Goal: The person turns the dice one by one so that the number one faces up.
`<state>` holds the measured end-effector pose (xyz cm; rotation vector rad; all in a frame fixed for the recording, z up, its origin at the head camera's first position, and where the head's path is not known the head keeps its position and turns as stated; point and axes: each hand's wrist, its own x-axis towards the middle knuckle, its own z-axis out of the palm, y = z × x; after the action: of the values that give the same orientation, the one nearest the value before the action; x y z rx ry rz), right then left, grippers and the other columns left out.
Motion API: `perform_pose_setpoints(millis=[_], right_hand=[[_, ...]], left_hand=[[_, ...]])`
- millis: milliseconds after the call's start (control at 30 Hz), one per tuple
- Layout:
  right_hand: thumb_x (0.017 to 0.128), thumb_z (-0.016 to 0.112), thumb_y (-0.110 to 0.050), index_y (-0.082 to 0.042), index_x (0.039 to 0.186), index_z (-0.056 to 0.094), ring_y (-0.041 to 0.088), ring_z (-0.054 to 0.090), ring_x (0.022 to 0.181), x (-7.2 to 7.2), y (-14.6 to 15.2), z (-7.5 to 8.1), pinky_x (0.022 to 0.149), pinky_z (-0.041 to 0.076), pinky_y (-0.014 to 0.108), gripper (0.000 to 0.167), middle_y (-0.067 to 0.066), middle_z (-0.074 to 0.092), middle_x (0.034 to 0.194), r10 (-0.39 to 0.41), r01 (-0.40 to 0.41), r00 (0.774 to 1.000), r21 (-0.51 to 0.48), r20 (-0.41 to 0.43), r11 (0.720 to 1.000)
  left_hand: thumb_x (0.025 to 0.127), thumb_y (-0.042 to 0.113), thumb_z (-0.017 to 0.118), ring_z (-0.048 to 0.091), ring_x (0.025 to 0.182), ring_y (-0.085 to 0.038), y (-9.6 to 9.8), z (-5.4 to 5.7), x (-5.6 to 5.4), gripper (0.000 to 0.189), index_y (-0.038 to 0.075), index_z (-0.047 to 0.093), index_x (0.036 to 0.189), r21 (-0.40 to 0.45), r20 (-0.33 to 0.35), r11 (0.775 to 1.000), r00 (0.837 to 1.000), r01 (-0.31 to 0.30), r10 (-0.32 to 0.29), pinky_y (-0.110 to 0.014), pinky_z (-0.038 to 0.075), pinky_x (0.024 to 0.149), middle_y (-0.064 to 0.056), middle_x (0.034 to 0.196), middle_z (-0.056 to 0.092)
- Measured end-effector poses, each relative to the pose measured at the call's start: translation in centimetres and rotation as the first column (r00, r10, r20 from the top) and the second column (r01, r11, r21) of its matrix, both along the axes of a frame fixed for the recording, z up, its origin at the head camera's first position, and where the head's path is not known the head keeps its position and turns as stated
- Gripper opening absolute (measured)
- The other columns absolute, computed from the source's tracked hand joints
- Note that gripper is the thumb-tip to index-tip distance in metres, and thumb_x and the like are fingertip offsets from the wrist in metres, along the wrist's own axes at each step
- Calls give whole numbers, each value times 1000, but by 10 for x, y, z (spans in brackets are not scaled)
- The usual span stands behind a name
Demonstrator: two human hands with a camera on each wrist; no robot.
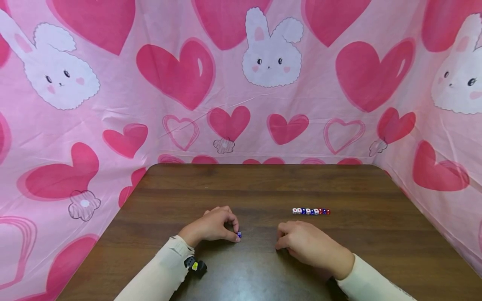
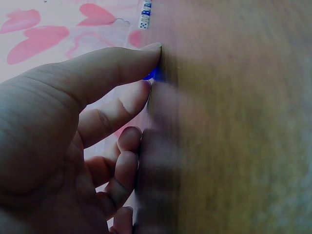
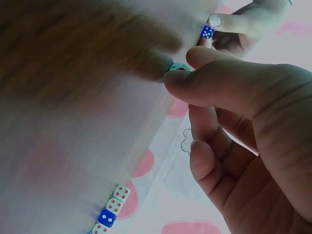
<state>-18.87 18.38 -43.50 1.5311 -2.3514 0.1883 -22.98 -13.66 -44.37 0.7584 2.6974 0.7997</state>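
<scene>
Between its thumb and index finger, my left hand (image 1: pixel 216 225) pinches a blue die (image 1: pixel 239 235) with white dots, low at the tabletop. The same blue die (image 3: pixel 207 32) shows clearly in the right wrist view. My right hand (image 1: pixel 312 244) pinches a whitish die (image 3: pixel 179 66) with a red dot, largely covered by thumb and index finger; the head view hides it. Beyond the right hand lies a straight row of white, blue and red dice (image 1: pixel 308 211), set side by side. One end of this row of dice (image 3: pixel 114 204) appears in the right wrist view.
The brown wooden table (image 1: pixel 260 184) has its far edge against a pink cloth (image 1: pixel 229 92) printed with hearts and rabbits, which also hangs at both sides. A black strap device (image 1: pixel 196 266) sits at the left wrist.
</scene>
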Motion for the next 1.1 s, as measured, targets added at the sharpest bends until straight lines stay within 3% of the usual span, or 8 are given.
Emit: perform_pose_setpoints(millis=[267, 433, 767, 1100], right_hand=[[75, 80, 3, -23, 80, 77, 3, 55, 71, -1, 1, -1, 64, 47, 18, 27, -12, 54, 80, -25, 24, 998, -24, -52, 999], [80, 85, -8, -24, 83, 76, 4, 58, 74, -2, 1, -1, 67, 50, 21, 18, -13, 56, 80, -52, 51, 998, -18, -43, 999], [87, 84, -18, -24, 90, 77, 0, 60, 83, -5, 5, 1, 74, 54, 24, 9, -15, 67, 87, -61, 64, 990, -21, 125, 998], [87, 84, -18, -23, 90, 76, -1, 59, 80, -9, 8, 2, 71, 52, 23, 9, -16, 66, 85, -89, 92, 971, -3, 223, 996]], left_hand=[[79, 43, 89, 49, 97, -14, 0, 0, 0, 24, 34, 67, 76, -3, 6, 1000, 1000, -1, 1, -46, 26, 87, 7, 96, 57], [79, 44, 89, 49, 97, -13, 0, -1, -1, 24, 36, 67, 75, -12, 3, 1000, 1000, -6, 6, -45, 26, 87, 9, 95, 57], [79, 45, 88, 48, 97, -13, 0, -1, -2, 24, 37, 67, 76, -8, 5, 1000, 1000, -4, 4, -45, 26, 88, 10, 95, 56], [79, 45, 88, 48, 96, -13, -1, -1, -1, 23, 37, 67, 76, -13, 6, 1000, 1000, -1, 1, -45, 27, 88, 9, 95, 56]])
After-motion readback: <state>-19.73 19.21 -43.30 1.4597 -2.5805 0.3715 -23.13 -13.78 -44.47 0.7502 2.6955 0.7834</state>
